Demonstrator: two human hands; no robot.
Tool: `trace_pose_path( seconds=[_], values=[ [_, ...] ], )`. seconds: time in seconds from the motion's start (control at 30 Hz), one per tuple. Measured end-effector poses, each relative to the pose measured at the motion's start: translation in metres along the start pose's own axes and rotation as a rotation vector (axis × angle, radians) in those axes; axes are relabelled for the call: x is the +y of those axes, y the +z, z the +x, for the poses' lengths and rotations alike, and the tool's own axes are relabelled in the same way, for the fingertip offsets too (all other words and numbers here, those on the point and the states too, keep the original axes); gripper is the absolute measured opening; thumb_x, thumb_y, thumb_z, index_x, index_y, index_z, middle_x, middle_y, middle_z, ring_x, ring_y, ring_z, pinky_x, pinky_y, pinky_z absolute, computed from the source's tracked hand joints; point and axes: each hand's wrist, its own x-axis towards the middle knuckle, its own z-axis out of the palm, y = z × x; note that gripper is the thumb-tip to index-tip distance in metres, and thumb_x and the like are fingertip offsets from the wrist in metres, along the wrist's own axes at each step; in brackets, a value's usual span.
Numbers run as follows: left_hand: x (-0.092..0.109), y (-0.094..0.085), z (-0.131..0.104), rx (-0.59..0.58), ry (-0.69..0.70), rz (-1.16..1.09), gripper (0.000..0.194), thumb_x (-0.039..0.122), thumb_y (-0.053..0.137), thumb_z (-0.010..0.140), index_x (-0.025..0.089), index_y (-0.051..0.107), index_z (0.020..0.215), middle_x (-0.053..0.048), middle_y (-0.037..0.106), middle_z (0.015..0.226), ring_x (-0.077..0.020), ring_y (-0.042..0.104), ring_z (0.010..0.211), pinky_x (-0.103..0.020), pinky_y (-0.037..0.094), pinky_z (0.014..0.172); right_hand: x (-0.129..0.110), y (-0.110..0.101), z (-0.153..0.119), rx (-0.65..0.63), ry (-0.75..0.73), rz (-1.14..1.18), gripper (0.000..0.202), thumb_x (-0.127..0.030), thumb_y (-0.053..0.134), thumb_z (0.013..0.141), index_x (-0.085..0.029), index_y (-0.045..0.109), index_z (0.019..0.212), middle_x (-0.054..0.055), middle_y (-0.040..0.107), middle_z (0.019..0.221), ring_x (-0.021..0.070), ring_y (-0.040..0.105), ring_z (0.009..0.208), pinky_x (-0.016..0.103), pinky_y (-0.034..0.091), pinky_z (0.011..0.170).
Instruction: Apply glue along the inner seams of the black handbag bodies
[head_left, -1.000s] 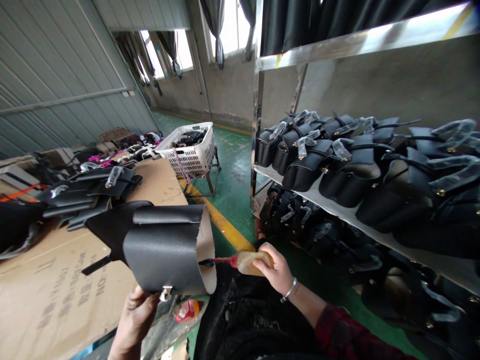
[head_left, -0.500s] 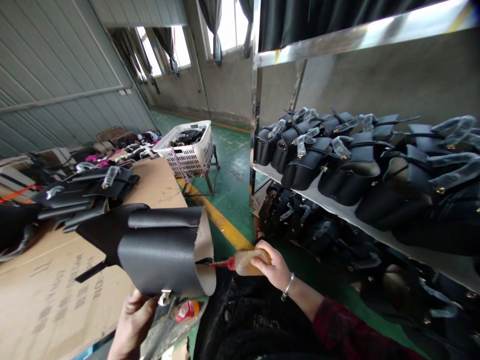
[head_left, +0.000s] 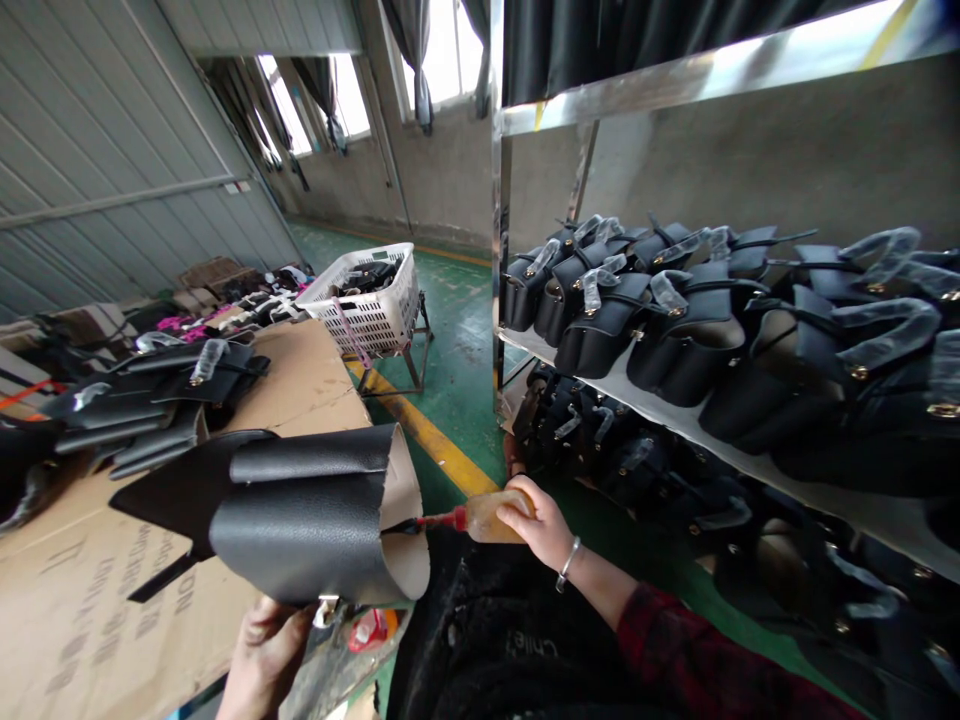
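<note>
Filling the 2 to 4 o'clock side, a steel rack (head_left: 496, 250) carries rows of finished black bags (head_left: 679, 345) on two shelves; at 9 o'clock a cardboard-covered table (head_left: 315, 375) bears a heap of flat black leather pieces (head_left: 142, 400); beyond it, toward 11 o'clock, a white plastic basket (head_left: 379, 310) sits on a stand over the green floor; at the centre, slightly toward 8 o'clock, a curled black leather bag shell (head_left: 307, 520) is held up with its open, tan-lined end facing 3 o'clock; the left hand (head_left: 266, 650) grips that shell from beneath at 7 o'clock, fingers closed on its lower edge by a metal clasp; the right hand (head_left: 536, 520), just past centre toward 5 o'clock, is clenched around a small glue bottle (head_left: 480, 518); its red nozzle touches the shell's open edge.
</note>
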Motion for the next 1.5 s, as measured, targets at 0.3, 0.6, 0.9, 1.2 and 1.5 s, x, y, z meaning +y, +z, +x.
trace_pose_path(
  seconds=[0.3,0.6,0.9,1.2,1.5],
  values=[
    [0.006,0.006,-0.007,0.055,-0.013,-0.018,0.029,0.047,0.09,0.053,0.024,0.077,0.066,-0.003,0.073,0.064,-0.0234,0.065,0.066,-0.033,0.055,0.067,0.004,-0.004,0.002,-0.034,0.104,0.043,0.027,-0.042,0.069,0.072,-0.02,0.059,0.083,-0.003,0.053,0.072,0.017,0.052,0.067,0.029,0.045,0.066],
    [0.007,0.017,-0.018,0.109,-0.034,-0.019,0.03,0.052,0.086,0.058,0.026,0.074,0.069,0.001,0.073,0.067,-0.022,0.063,0.065,-0.033,0.054,0.068,0.008,-0.006,-0.002,-0.031,0.137,0.11,0.03,-0.044,0.071,0.069,-0.021,0.059,0.084,-0.002,0.054,0.072,0.0173,0.052,0.067,0.029,0.044,0.065],
    [0.017,0.026,-0.018,0.098,-0.01,-0.054,0.031,0.05,0.088,0.056,0.026,0.075,0.07,0.0,0.074,0.067,-0.022,0.063,0.064,-0.032,0.053,0.068,0.006,-0.002,-0.001,-0.054,0.145,0.1,0.03,-0.046,0.071,0.07,-0.021,0.058,0.081,-0.003,0.051,0.069,0.0166,0.049,0.065,0.028,0.044,0.062],
    [0.022,0.03,-0.018,0.113,-0.017,-0.023,0.033,0.053,0.088,0.054,0.026,0.074,0.067,0.0,0.073,0.065,-0.022,0.063,0.062,-0.032,0.054,0.066,0.004,-0.003,-0.006,-0.045,0.139,0.122,0.031,-0.047,0.072,0.071,-0.021,0.059,0.083,-0.002,0.053,0.07,0.0168,0.051,0.066,0.028,0.046,0.062],
    [0.028,0.033,-0.018,0.105,-0.064,-0.045,0.033,0.051,0.09,0.053,0.025,0.074,0.067,0.001,0.073,0.065,-0.0214,0.064,0.062,-0.032,0.054,0.067,0.006,-0.007,-0.01,-0.12,0.109,0.095,0.024,-0.039,0.071,0.072,-0.021,0.061,0.082,-0.003,0.054,0.071,0.0163,0.052,0.066,0.028,0.046,0.064]
  ],
)
